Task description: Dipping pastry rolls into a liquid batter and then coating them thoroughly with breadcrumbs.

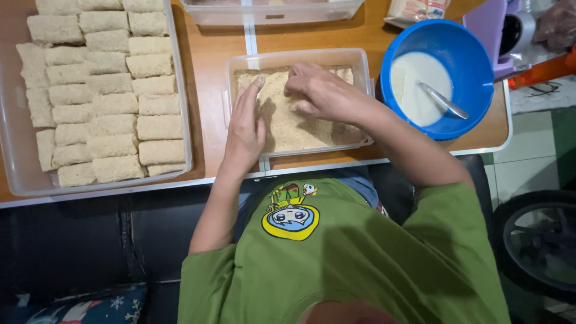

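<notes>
The left hand (246, 129) lies flat and open, fingers together, its fingertips dusted, resting on the breadcrumbs (288, 123). The right hand (324, 93) curls over the same crumbs, fingers bent down and pinched into them; whether it grips anything beneath is hidden. Both sit inside a clear rectangular tub (300, 57) on the wooden bench (207, 66). Left of it, a large clear tray (15, 174) holds rows of crumbed rolls (108, 90). To the right stands a blue bowl (474, 66) of white batter with a spoon (443, 99).

Before me: two hands, my left hand (245, 127) and right hand (324, 93); three clear plastic containers, one holding breadcrumbs (297, 102); roughly thirty breaded rolls (102, 90); one blue bowl (465, 51); one spoon (443, 100).
</notes>
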